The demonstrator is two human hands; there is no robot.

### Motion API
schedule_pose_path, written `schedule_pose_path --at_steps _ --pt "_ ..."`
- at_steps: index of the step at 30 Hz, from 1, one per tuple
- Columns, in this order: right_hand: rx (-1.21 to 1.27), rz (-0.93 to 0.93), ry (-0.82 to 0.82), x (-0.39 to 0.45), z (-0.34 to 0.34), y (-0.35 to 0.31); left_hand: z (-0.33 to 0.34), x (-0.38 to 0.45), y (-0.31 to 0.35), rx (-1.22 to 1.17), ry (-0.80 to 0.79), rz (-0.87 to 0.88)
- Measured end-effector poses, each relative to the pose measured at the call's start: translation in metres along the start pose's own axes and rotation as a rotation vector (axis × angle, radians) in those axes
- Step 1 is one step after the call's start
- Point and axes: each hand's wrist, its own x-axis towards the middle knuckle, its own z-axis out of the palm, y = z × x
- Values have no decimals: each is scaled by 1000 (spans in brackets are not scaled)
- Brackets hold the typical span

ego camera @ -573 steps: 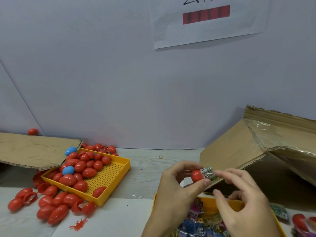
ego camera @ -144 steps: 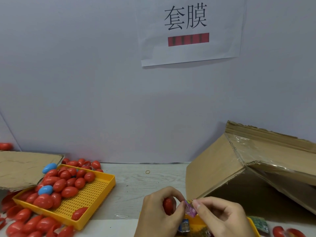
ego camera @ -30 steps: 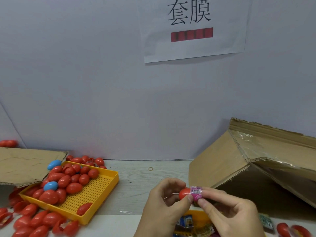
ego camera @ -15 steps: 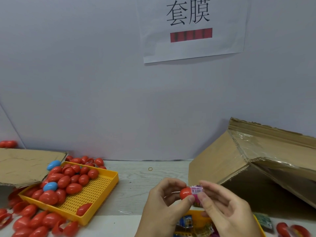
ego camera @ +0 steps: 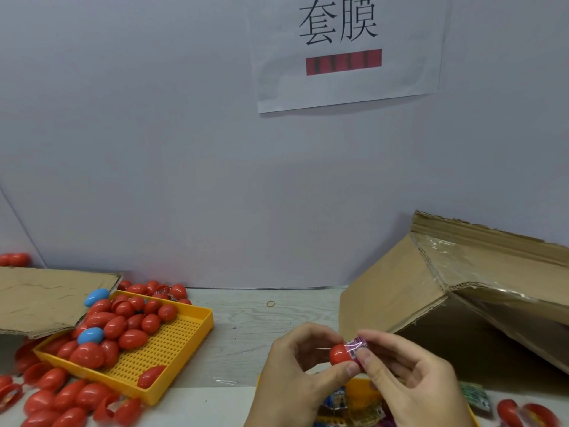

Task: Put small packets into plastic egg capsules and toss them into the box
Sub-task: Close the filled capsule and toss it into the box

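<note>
My left hand [ego camera: 295, 374] pinches a red egg capsule half [ego camera: 339, 354] between thumb and fingers. My right hand [ego camera: 409, 380] presses a small pink packet [ego camera: 357, 348] against the open end of that half; part of the packet still sticks out. Both hands meet low in the middle, above a yellow tray [ego camera: 360, 392] holding several coloured packets. The cardboard box [ego camera: 446, 288] lies on its side to the right, its dark opening facing me.
A yellow perforated tray [ego camera: 172, 343] at the left holds several red capsules and two blue ones [ego camera: 90, 335]. More red capsules lie loose at the lower left [ego camera: 61, 399] and lower right [ego camera: 523, 412]. A cardboard flap [ego camera: 40, 297] sits far left. A wall stands behind.
My right hand has shifted its fingers over the pink packet, pushing it further against the red capsule half. My left hand has kept its grip and place.
</note>
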Motion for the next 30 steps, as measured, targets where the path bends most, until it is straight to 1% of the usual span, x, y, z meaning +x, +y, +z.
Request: schedule_pose_path --at_steps 9,13,15,17,20,23,27,30 --pt "-22 -38 -31 2 0 4 -1 -2 0 32 -23 67" --pt "-13 -96 -7 0 2 6 0 -1 0 5 22 69" --pt "-82 -133 6 -2 4 6 -1 0 -1 -32 59 64" --pt "-202 -175 25 -3 8 8 -1 0 -1 -60 66 55" --pt "-380 -319 73 -5 11 8 0 1 -2 -90 61 44" --pt "-534 -425 101 -6 13 8 3 1 -2 -126 63 33" --pt "-645 -557 147 -3 9 10 10 1 1 -167 40 34" --pt "-691 -599 168 -4 8 11 12 1 2 -199 45 7"
